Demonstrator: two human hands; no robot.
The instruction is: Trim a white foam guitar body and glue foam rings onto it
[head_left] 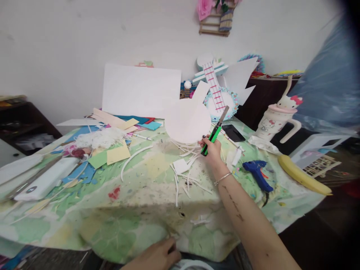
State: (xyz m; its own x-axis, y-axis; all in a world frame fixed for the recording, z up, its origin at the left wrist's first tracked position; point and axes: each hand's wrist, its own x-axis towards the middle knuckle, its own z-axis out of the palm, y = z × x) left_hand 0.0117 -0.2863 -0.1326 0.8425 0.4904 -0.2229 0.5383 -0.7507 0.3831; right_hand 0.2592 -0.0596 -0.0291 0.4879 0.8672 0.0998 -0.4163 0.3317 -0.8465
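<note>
In the head view, mid-frame, my right hand is clamped round the green utility knife, its blade raised beside the white foam cutout above white offcuts on the desk; I judge I am trimming its edge. My left hand sits bottom centre at the desk's edge, fingers curled, and I cannot tell whether it grips anything.

Centre frame, right hand: nails painted dark. Thin silver bangle worn at the wrist. Forearm bare; dark marks noted in a line along it. Bottom edge, left hand: seen unsleeved.
</note>
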